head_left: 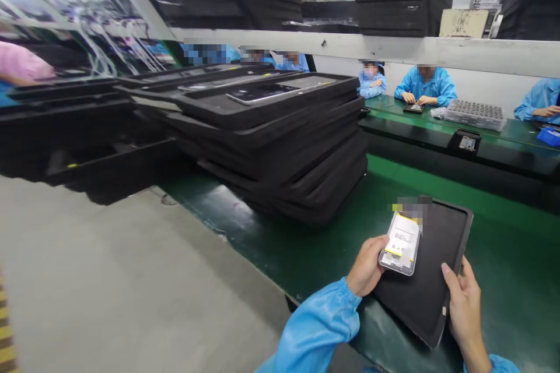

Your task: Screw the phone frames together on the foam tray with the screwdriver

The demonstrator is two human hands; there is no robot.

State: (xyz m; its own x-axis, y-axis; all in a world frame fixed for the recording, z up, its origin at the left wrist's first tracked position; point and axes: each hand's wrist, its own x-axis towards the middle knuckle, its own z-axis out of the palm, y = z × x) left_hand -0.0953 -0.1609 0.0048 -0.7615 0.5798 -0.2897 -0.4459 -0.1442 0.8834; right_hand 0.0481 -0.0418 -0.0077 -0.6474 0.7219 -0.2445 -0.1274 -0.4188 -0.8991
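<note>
My left hand (366,266), in a blue sleeve, is closed on the lower end of a white and silver device (400,243) with a yellow-edged label, holding it just above a black foam tray (431,280). My right hand (464,303) grips the near right edge of that same tray, thumb on top. The tray lies tilted on the green bench surface (503,256) at the lower right.
A tall leaning stack of black foam trays (284,140) stands on the bench to the left, with flat devices in the top ones. More trays sit on the overhead shelf (394,49). Several people in blue coats work at the far bench (426,87). Grey floor lies at the left.
</note>
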